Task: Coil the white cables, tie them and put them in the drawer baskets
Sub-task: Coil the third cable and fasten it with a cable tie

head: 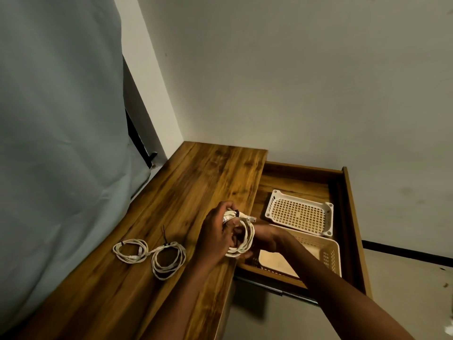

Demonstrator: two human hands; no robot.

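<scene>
- White cable, wound into a coil (241, 235), sat in both hands over the front edge of the wooden top (171, 204), right at the lip of the open drawer (348, 217).
- Curled round the upper part of the coil, the left hand (215, 235) gripped it, thumb side near a dark tie (237, 213) that crossed the strands beside the plug end.
- From the drawer side, the right hand (263, 238) reached in under the coil; its fingers looked curled against the lower loops, though most of them were hidden behind the cable and the other hand.
- On the wooden top, well to the left, lay two more coils: a far-left coil (130, 250) and, touching or just beside it, a second coil (168, 260) with a dark tie tail standing up from it.
- Inside the drawer stood two pale baskets: a shallow far basket (300, 213) and a deeper near basket (318, 251). No cable showed in either one.
- My reading: coiling seemed done for all three cables in view, and tying was done or nearly done on the held one. Whether its tie was pulled fully tight could not be told.
- Left to do, as far as the view showed: finish that tie if needed, then move all three coils into the baskets.
</scene>
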